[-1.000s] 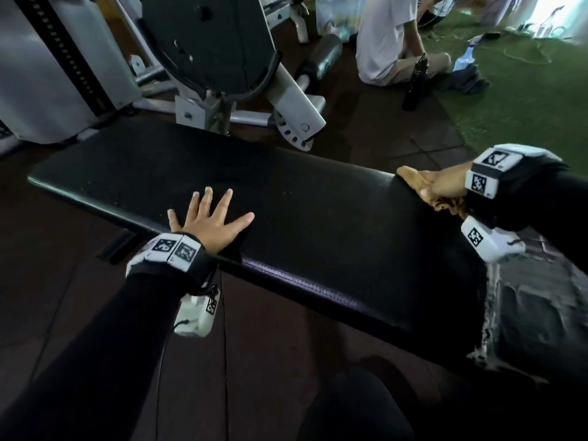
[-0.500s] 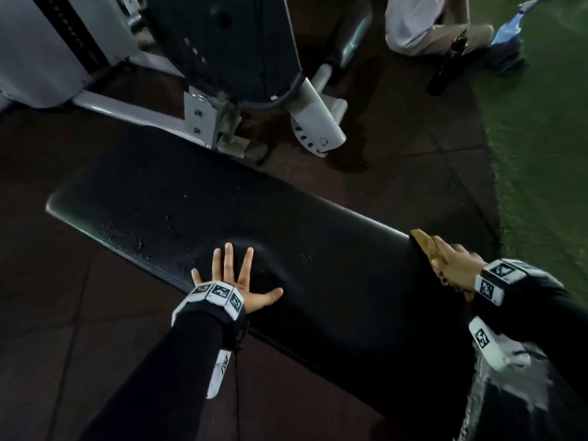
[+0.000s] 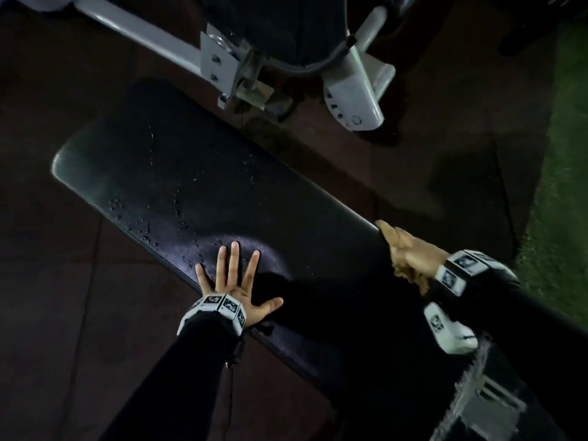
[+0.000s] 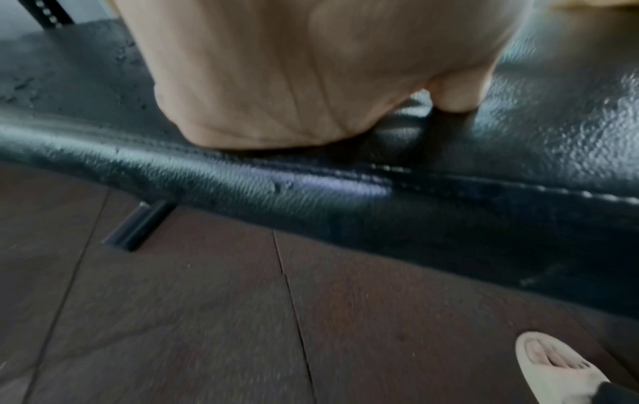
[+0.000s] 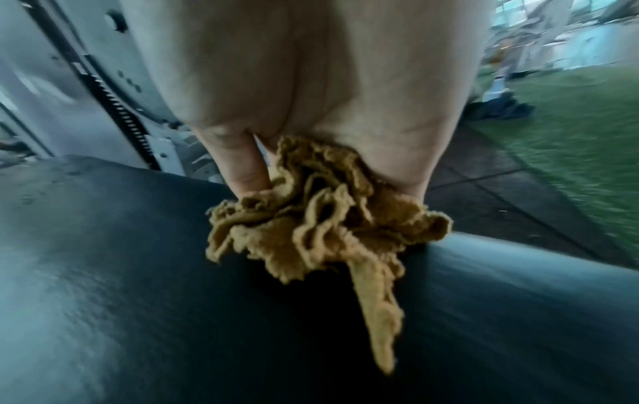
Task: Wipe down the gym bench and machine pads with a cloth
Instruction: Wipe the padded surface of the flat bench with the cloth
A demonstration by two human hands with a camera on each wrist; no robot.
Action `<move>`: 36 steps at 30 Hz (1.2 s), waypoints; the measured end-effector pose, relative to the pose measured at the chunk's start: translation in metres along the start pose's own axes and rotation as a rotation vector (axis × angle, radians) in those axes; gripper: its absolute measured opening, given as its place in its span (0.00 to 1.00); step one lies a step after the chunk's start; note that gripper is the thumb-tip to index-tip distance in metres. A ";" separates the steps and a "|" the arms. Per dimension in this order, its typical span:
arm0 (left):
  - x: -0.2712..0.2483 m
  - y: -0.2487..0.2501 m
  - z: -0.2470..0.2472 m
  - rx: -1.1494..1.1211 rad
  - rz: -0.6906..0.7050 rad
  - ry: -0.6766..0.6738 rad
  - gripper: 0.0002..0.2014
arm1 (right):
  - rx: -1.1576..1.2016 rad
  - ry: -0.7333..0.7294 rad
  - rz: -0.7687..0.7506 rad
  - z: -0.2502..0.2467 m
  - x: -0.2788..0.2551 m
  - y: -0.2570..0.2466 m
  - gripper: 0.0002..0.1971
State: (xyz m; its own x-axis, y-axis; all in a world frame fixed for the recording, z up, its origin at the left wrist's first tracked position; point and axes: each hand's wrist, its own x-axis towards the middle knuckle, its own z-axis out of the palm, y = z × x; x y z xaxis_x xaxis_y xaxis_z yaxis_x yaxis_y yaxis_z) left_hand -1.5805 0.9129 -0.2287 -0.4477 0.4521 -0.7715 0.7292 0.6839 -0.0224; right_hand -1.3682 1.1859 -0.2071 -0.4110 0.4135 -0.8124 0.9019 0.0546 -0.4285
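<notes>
Head view: bench (image 3: 286, 218) nearer than before.

Gym floor and surroundings

Dark brown floor tiles (image 3: 63, 313) fill the lower left; green turf (image 3: 566, 186) runs along 3 o'clock; a grey machine frame (image 3: 219, 63) stands at 12 o'clock; a beige slipper (image 4: 560, 366) rests on the tiles at 5 o'clock in the left wrist view

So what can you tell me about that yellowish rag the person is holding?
The mustard-yellow terry cloth is bunched into a crumpled wad with frayed, ruffled edges, and one loose strip trails down from it. The right hand grips it and holds it against the far edge of the black padded vinyl bench. It looks soft and thin; whether it is damp cannot be told.
</notes>
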 end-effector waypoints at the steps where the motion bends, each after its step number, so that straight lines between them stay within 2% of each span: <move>1: 0.000 0.001 0.000 0.001 -0.010 -0.015 0.52 | 0.008 -0.019 -0.014 0.001 0.007 -0.016 0.34; 5: 0.004 0.000 -0.003 0.037 -0.028 -0.058 0.53 | -0.118 0.033 -0.024 0.008 0.047 -0.070 0.30; 8: 0.003 0.000 -0.003 0.036 -0.026 -0.059 0.53 | -0.158 0.028 -0.087 0.013 0.057 -0.086 0.28; 10: 0.005 -0.001 -0.001 0.042 -0.023 -0.048 0.53 | -0.114 0.039 -0.107 0.009 0.057 -0.079 0.25; 16: 0.006 -0.003 0.001 0.014 0.024 -0.046 0.52 | -0.021 0.065 -0.038 0.000 0.031 -0.022 0.19; 19: 0.006 -0.005 0.001 -0.018 0.055 -0.048 0.51 | -0.017 0.091 -0.020 0.003 0.027 -0.026 0.19; 23: 0.001 -0.011 0.004 -0.076 0.137 0.027 0.50 | -0.009 0.093 -0.034 0.012 0.040 -0.074 0.18; 26: -0.006 -0.023 0.007 -0.131 0.189 0.228 0.50 | -0.127 0.091 -0.121 0.022 0.065 -0.114 0.25; 28: -0.005 -0.035 -0.001 -0.123 0.140 0.265 0.59 | -0.198 0.125 -0.185 0.028 0.082 -0.136 0.26; 31: 0.004 -0.048 -0.014 -0.186 0.003 0.243 0.75 | -0.229 0.144 -0.280 0.035 0.096 -0.156 0.26; 36: 0.010 -0.046 -0.019 -0.250 -0.023 0.163 0.80 | -0.348 0.175 -0.345 0.047 0.109 -0.175 0.28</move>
State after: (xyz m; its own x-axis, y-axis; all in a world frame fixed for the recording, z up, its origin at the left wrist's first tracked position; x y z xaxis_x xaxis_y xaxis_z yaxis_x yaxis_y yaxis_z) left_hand -1.6283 0.8971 -0.2239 -0.5546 0.5067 -0.6601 0.5766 0.8059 0.1342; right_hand -1.5766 1.1791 -0.2392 -0.6908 0.4619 -0.5562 0.7207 0.5010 -0.4791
